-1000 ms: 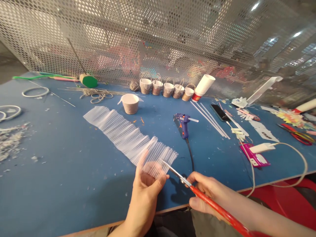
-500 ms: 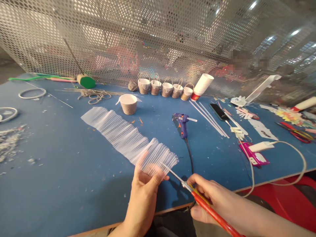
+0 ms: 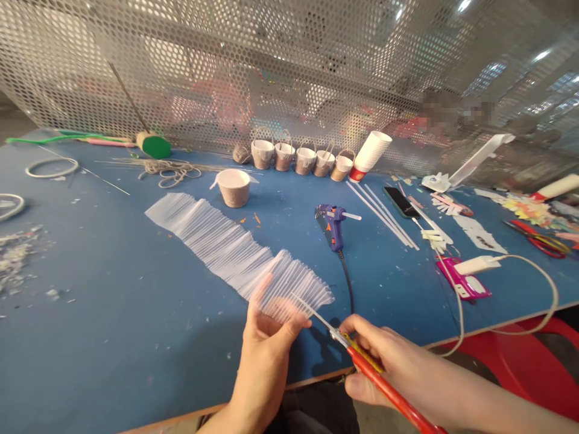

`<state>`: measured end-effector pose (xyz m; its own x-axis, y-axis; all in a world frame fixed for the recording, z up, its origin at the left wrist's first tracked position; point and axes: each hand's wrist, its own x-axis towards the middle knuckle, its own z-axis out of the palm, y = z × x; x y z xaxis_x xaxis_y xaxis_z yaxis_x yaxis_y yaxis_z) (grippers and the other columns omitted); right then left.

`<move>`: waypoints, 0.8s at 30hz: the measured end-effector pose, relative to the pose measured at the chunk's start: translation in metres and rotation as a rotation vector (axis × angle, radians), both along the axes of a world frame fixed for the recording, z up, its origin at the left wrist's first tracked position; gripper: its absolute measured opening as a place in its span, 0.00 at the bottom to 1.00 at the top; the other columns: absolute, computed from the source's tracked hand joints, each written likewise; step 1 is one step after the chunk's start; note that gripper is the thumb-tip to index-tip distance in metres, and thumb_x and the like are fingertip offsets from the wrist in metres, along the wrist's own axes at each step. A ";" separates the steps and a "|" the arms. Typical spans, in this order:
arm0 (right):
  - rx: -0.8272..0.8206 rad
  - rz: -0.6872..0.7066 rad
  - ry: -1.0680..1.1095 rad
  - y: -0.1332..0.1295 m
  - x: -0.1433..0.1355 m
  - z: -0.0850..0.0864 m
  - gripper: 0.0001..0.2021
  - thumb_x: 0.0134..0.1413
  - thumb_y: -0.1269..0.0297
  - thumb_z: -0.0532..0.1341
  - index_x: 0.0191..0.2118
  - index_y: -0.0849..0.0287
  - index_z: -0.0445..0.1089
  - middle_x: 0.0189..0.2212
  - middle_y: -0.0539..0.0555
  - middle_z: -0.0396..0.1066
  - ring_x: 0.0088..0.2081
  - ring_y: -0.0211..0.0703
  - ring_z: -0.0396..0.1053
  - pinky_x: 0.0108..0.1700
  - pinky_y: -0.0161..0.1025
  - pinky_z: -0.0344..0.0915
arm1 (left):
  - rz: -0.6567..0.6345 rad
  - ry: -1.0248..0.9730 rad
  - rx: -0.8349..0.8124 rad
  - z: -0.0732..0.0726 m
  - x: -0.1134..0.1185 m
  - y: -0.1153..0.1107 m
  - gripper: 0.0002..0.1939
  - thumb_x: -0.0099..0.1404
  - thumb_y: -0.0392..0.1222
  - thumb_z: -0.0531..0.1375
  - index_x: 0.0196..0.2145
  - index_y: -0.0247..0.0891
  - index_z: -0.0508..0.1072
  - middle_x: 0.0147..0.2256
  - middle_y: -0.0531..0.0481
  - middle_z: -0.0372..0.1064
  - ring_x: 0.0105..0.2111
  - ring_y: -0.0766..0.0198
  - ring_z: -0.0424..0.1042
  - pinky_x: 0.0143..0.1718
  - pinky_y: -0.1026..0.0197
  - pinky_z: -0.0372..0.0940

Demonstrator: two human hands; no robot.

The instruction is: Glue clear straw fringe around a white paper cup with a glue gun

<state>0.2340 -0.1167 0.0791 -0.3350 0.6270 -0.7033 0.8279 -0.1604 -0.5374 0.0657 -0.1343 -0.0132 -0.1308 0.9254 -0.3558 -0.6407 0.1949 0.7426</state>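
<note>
A long strip of white, sheer pleated material (image 3: 226, 244) lies slantwise over the blue table. My left hand (image 3: 268, 343) grips its near end between thumb and fingers, the fingers showing through the sheer folds. In my right hand (image 3: 384, 361) is a pair of scissors (image 3: 382, 380) with red and yellow handles, its blades reaching onto the pleats just above my left thumb. Whether the blades are cutting through the material I cannot tell. Beyond the strip stands a small twine-wrapped cup (image 3: 234, 188) with a white lining. To its right lies a purple glue gun (image 3: 335, 226).
Several small handled buckets (image 3: 283, 157) and stacked paper cups (image 3: 371, 155) line the back by a perforated metal screen (image 3: 190, 72). White strips (image 3: 384, 217), a phone (image 3: 400, 201) and a pink packet (image 3: 465, 280) with a cable lie right. Shredded scraps (image 3: 20, 256) lie left.
The scissors' blades have shifted slightly left over the pleats, and the strip's right edge spreads a little farther right. Both hands keep their holds. The view has shifted slightly.
</note>
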 end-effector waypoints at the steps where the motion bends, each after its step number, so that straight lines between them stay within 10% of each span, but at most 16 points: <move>1: 0.001 -0.001 -0.002 0.000 0.000 0.000 0.12 0.52 0.57 0.60 0.38 0.54 0.59 0.26 0.43 0.59 0.27 0.36 0.55 0.30 0.34 0.53 | 0.001 -0.005 0.001 0.000 0.000 0.000 0.40 0.52 0.37 0.68 0.60 0.49 0.58 0.33 0.52 0.73 0.33 0.64 0.72 0.41 0.61 0.65; 24: 0.046 -0.013 -0.076 -0.008 0.004 -0.004 0.12 0.50 0.56 0.61 0.38 0.52 0.61 0.25 0.43 0.60 0.27 0.37 0.57 0.30 0.34 0.53 | -0.002 -0.032 0.007 -0.003 0.001 0.000 0.38 0.52 0.37 0.68 0.59 0.51 0.60 0.33 0.54 0.71 0.35 0.66 0.69 0.41 0.65 0.65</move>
<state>0.2380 -0.1250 0.0754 -0.2733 0.6632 -0.6967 0.8646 -0.1480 -0.4801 0.0663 -0.1347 -0.0162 -0.1174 0.9281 -0.3534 -0.6637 0.1914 0.7231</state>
